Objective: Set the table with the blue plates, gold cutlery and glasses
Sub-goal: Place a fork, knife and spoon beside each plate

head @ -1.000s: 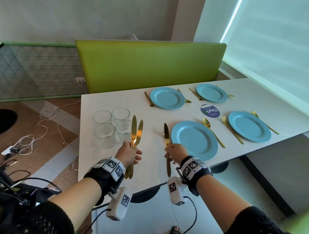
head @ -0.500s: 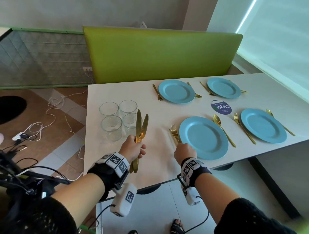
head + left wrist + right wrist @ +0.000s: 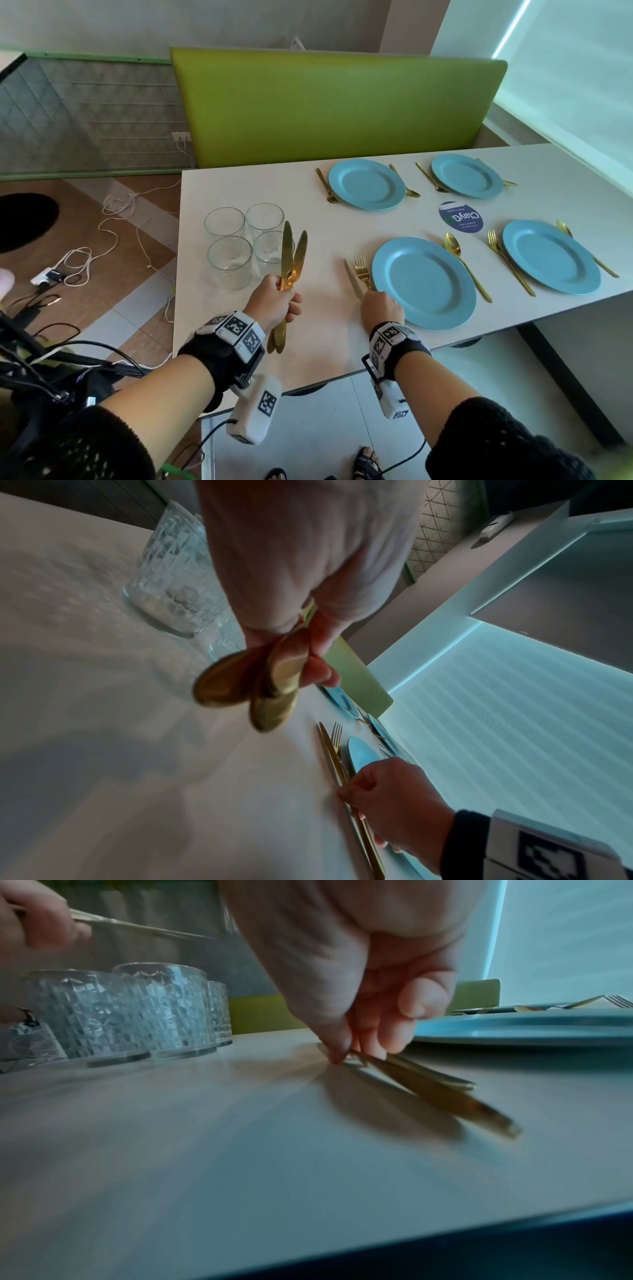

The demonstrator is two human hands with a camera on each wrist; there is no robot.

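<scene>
My left hand (image 3: 279, 301) grips a bunch of gold knives (image 3: 291, 253) by their handles, blades pointing up, in front of several clear glasses (image 3: 229, 260). In the left wrist view the handle ends (image 3: 240, 683) stick out below my left hand (image 3: 301, 642). My right hand (image 3: 373, 296) pinches the handle of a gold knife (image 3: 352, 277) that lies flat on the white table (image 3: 239, 342), just left of a gold fork (image 3: 361, 269) and the near blue plate (image 3: 424, 282). The right wrist view shows my right hand (image 3: 346, 1056) low on the knife handle (image 3: 445, 1096).
Three more blue plates (image 3: 366, 183) (image 3: 467, 174) (image 3: 551, 257) lie with gold forks and spoons beside them. A round blue sticker (image 3: 460, 217) sits between the plates. A green bench back (image 3: 335, 102) stands behind the table. Cables (image 3: 113, 219) lie on the floor at left.
My right hand has lowered its knife from above the table onto the surface, left of the fork by the near plate. My left hand still holds its knives upright.
</scene>
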